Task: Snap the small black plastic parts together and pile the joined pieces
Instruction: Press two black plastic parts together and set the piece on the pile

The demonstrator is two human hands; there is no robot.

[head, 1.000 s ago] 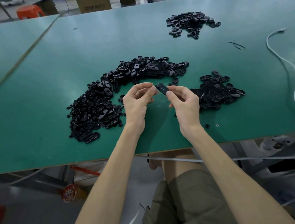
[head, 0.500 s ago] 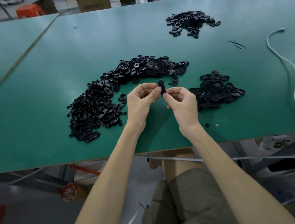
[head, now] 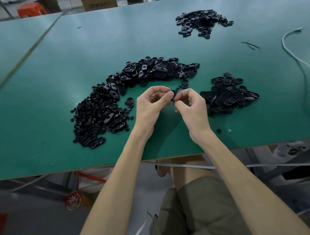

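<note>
- The green worktop (head: 54, 88) carries everything; a white cable (head: 307, 70) trails along its right edge.
- The crescent heap (head: 112, 106) of loose pieces curves from near-left toward the middle. It is large, so I judge that most of the work is left.
- A smaller pile (head: 227, 96) lies right of centre and a far pile (head: 202, 21) sits toward the far right corner. I take these for joined pieces but cannot confirm it.
- The left hand (head: 149, 106) and right hand (head: 192, 106) meet over the middle, nearer the near edge. Both pinch one black part (head: 174, 95) at the fingertips, apparently mid-snap.
</note>
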